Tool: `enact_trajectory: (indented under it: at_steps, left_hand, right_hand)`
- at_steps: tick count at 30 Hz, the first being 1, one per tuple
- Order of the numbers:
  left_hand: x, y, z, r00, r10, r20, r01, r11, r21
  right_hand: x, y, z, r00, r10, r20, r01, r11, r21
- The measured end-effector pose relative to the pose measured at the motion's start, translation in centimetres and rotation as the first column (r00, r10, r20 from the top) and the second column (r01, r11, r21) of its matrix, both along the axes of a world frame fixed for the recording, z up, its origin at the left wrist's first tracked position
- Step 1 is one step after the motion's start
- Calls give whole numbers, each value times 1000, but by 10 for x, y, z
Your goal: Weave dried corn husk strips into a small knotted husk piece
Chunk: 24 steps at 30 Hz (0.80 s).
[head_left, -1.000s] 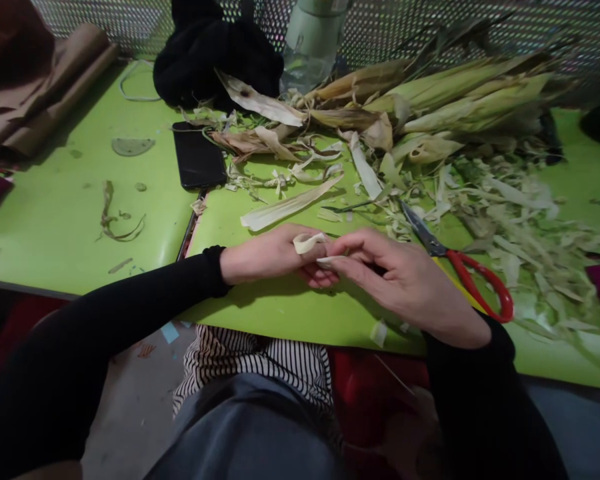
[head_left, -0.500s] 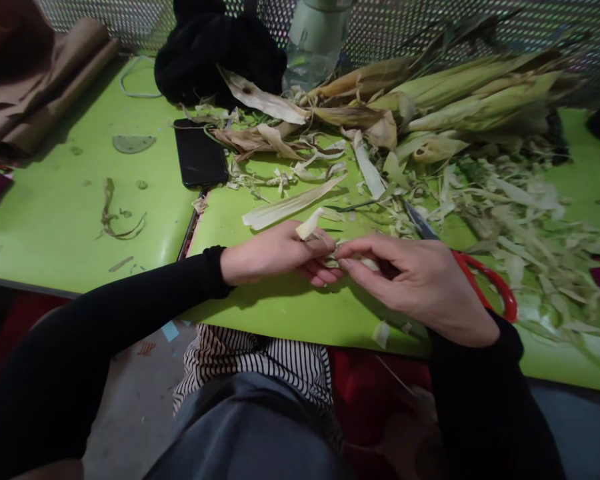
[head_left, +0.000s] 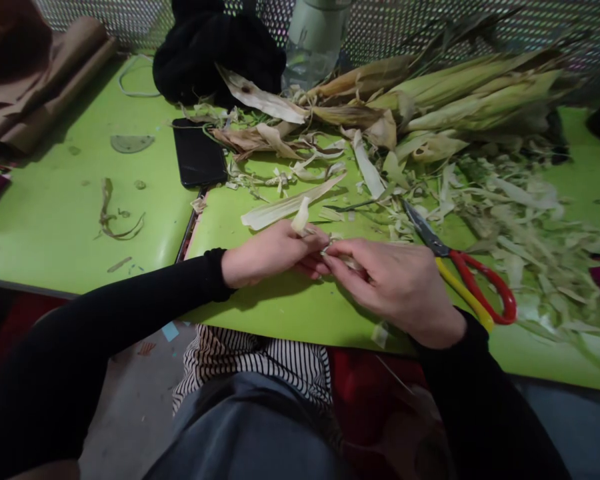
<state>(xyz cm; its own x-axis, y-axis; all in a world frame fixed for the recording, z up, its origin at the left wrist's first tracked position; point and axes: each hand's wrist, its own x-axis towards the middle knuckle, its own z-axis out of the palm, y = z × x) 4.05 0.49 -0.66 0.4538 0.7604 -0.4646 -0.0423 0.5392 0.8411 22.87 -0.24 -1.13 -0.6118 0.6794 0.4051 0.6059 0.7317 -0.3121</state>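
Note:
My left hand (head_left: 275, 252) pinches a pale strip of corn husk (head_left: 301, 217), whose end curls up above the thumb. My right hand (head_left: 393, 283) meets it fingertip to fingertip, closed on the same husk piece; its lower part is mostly hidden between the fingers. Just beyond them a long flat husk strip (head_left: 290, 203) lies on the green table (head_left: 260, 313). Scissors (head_left: 447, 252) with one red and one yellow handle rest beside my right hand, blades pointing away from me.
A pile of corn husks (head_left: 460, 93) spreads across the back, with shredded scraps (head_left: 520, 220) at the right. A black phone (head_left: 199, 153), a protractor (head_left: 132, 143), a bottle (head_left: 317, 40), a black cloth item (head_left: 220, 57) and brown paper (head_left: 55, 87) lie around the table.
My right hand has shifted left and turned slightly, uncovering the yellow scissor handle. My left hand has moved a little, and the husk end now stands more upright.

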Motion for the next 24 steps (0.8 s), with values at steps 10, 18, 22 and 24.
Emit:
enact_trajectory:
  at_steps: [10,18,22,24]
  left_hand:
    - [-4,-1,-5,981,-119,-151,162,937,310]
    - [-3,4,-5,996,-2,87,-1,1000,29]
    - [-4,4,-6,995,11,94,-13,1000,19]
    - [-5,4,-7,993,1,119,-5,999,33]
  right_hand:
    - [2,8,11,995,65,-81,-96,862,-497]
    - [-1,9,8,997,47,-69,-62,970,-234]
    - [-1,10,7,993,7,-116,-33,976,-217]
    - [-1,9,6,986,-51,-156,14,973,-232]
